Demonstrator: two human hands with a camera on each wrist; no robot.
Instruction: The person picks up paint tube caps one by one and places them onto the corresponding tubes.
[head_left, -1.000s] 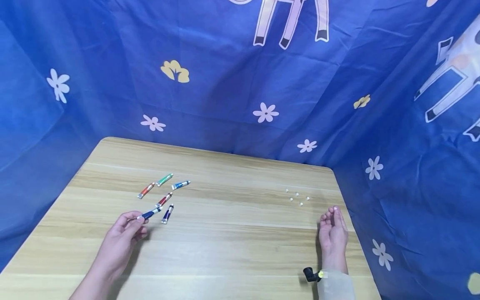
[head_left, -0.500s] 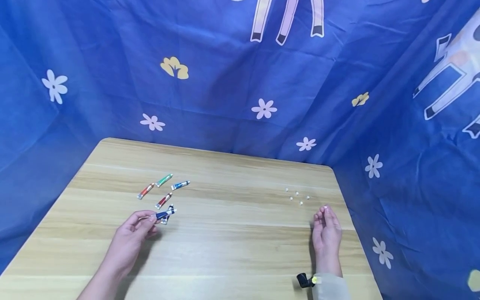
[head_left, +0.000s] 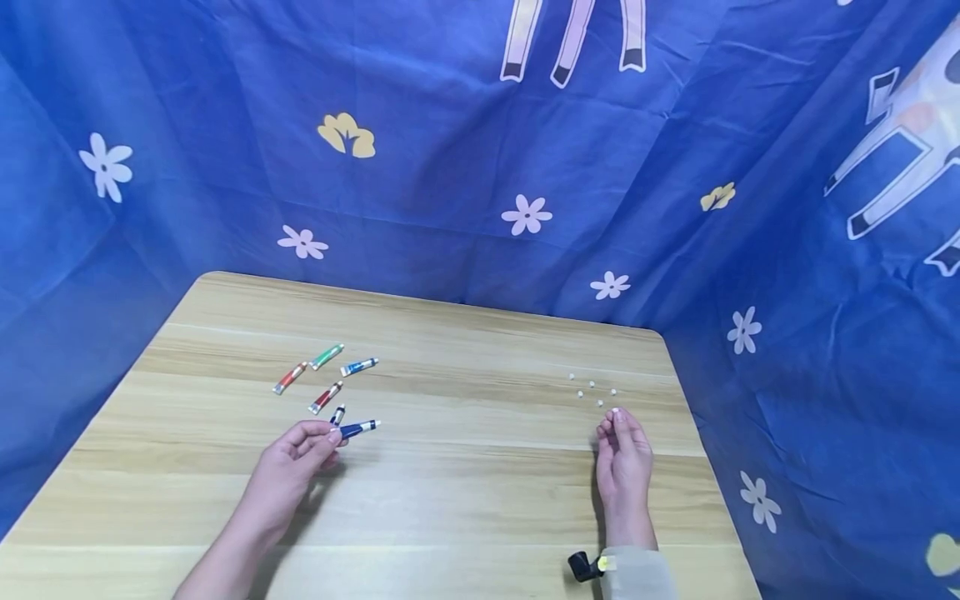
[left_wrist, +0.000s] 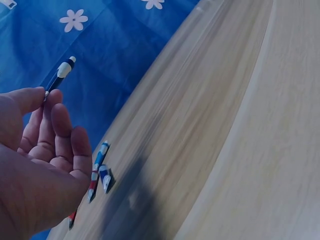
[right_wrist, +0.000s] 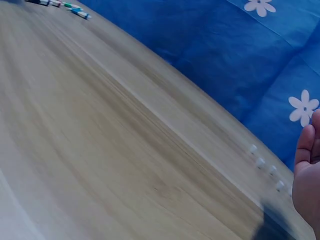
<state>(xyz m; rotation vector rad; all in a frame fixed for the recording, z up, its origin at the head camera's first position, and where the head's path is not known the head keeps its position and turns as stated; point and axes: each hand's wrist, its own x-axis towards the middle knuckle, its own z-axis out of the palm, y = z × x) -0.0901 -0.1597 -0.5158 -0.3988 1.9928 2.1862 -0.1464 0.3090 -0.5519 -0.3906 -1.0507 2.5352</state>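
Note:
A dark blue paint tube [head_left: 358, 429] is pinched between the thumb and fingers of my left hand [head_left: 288, 467], its white tip pointing right. Another dark tube [head_left: 338, 414] lies on the table just behind it, partly hidden by the hand. In the left wrist view, the held tube [left_wrist: 62, 73] stands out against the blue cloth. My right hand [head_left: 626, 467] pinches a small white cap [head_left: 617, 410] at its fingertips, above the table. Several similar white caps [head_left: 592, 384] lie just beyond it. The right wrist view shows only part of this hand [right_wrist: 307, 182].
On the left of the wooden table [head_left: 465, 517] lie a red tube [head_left: 326, 397], an orange-red tube [head_left: 289, 378], a green tube [head_left: 327, 357] and a blue tube [head_left: 360, 367]. A blue patterned cloth [head_left: 420, 225] hangs behind the table and along its sides.
My left hand has moved right with the dark blue tube, passing in front of the dark tube on the table. My right hand has moved left with the cap, so the hands are closer.

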